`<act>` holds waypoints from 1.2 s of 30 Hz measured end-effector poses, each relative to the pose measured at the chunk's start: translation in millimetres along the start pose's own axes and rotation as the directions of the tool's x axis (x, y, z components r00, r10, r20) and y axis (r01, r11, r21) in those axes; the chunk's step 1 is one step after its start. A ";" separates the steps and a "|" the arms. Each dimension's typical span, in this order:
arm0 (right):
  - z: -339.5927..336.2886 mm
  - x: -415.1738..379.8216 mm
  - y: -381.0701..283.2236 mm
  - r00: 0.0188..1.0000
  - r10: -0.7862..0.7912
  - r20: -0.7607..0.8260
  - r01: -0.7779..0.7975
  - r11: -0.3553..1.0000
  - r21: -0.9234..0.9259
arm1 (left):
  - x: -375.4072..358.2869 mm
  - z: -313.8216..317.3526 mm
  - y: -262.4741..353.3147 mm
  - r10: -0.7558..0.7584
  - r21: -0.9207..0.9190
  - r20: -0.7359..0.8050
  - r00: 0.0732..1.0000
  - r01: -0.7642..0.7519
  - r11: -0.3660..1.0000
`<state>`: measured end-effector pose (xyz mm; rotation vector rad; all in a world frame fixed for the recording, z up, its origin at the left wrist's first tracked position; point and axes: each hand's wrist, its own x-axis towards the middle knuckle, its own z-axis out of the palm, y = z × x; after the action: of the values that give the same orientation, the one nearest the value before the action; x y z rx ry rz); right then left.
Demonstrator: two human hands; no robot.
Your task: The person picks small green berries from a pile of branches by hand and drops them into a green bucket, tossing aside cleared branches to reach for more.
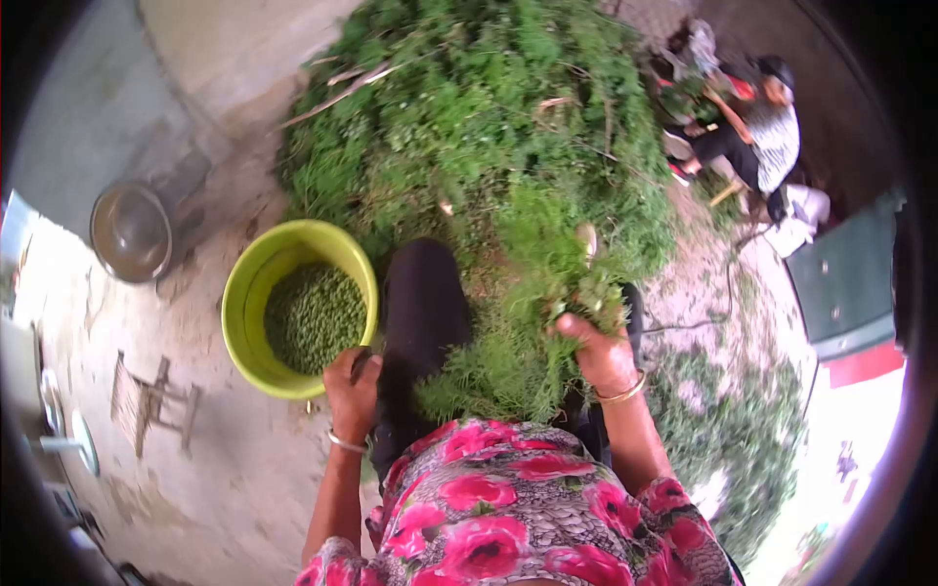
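So the right hand [601, 359], just right of centre in the frame, has its fingers wrapped around a leafy green bunch [552, 278], a bit blurry. The left hand [352, 391] is curled by the lower-right rim of a yellow-green bucket [236, 317] of small green pieces [313, 317] at centre left, honestly can't tell if it's pinching anything. Big heap of greenery [479, 107] up top in the middle.

Yellow-green bucket [250, 303]: floor hidden under green fruits [315, 317]. Right of bucket: leafy sprigs [537, 234], blurred; right hand [601, 359], fingers partly hidden. Above-right of bucket: greenery heap [469, 107], top cropped.
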<state>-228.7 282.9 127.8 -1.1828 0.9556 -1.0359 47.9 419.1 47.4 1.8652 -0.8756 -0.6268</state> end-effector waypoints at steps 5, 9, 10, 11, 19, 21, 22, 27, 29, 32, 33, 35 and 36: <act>-2.7 -22.0 -21.4 1.000 0.021 -0.019 -0.018 0.987 0.161 | -15.7 21.7 124.4 0.391 -0.225 0.054 0.919 -0.370 0.901; -10.3 -31.9 -38.4 0.991 -0.130 0.033 0.133 0.976 -0.171 | -26.4 55.7 180.7 0.668 -0.239 0.268 0.694 -0.623 0.744; -13.3 -35.3 -37.0 0.988 -0.148 0.047 0.154 0.969 -0.193 | -29.1 68.4 183.3 0.689 -0.200 0.279 0.669 -0.661 0.723; -16.1 -37.6 -35.5 0.984 -0.168 0.064 0.178 0.960 -0.215 | -31.2 80.7 184.2 0.711 -0.161 0.288 0.642 -0.699 0.697; -22.4 -57.8 -23.5 0.993 -0.076 0.086 0.088 0.985 -0.149 | -46.7 99.2 169.6 0.435 -0.214 0.480 0.762 -0.379 0.900; -23.0 -58.2 -8.2 0.993 -0.027 0.115 0.029 1.000 -0.013 | -46.5 91.9 174.8 0.310 -0.280 0.551 0.775 -0.178 0.943; -22.3 -57.4 -3.1 0.990 0.016 0.141 -0.033 0.993 0.115 | -45.5 89.0 175.9 0.196 -0.333 0.629 0.753 0.032 0.942; -14.8 -53.6 3.8 0.984 0.169 0.060 -0.177 0.866 0.467 | -32.9 81.5 148.7 0.142 -0.612 0.782 0.606 0.706 0.356; -14.6 -48.4 8.6 0.992 0.109 0.071 -0.126 0.939 0.320 | -34.7 70.1 166.4 0.087 -0.677 0.714 0.695 0.652 0.343; -12.1 -43.6 10.2 0.993 0.088 0.075 -0.096 0.990 0.105 | -30.8 50.5 170.9 0.119 -0.673 0.670 0.733 0.532 0.513; -10.6 -42.2 10.5 0.992 0.097 0.079 -0.095 0.995 -0.027 | -30.2 46.5 170.3 0.211 -0.648 0.663 0.719 0.408 0.643; -8.7 -37.7 15.5 0.993 0.053 0.107 -0.049 0.998 -0.045 | -28.4 54.7 175.3 0.177 -0.501 0.659 0.731 0.251 0.829; -8.7 -35.8 16.7 0.990 0.012 0.142 0.009 0.989 -0.147 | -27.2 67.8 174.5 0.391 -0.446 0.507 0.768 -0.154 0.882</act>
<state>-244.3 316.6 111.6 -1.3590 0.9318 -0.8785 -71.2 352.7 178.6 1.1517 -1.2952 -1.1276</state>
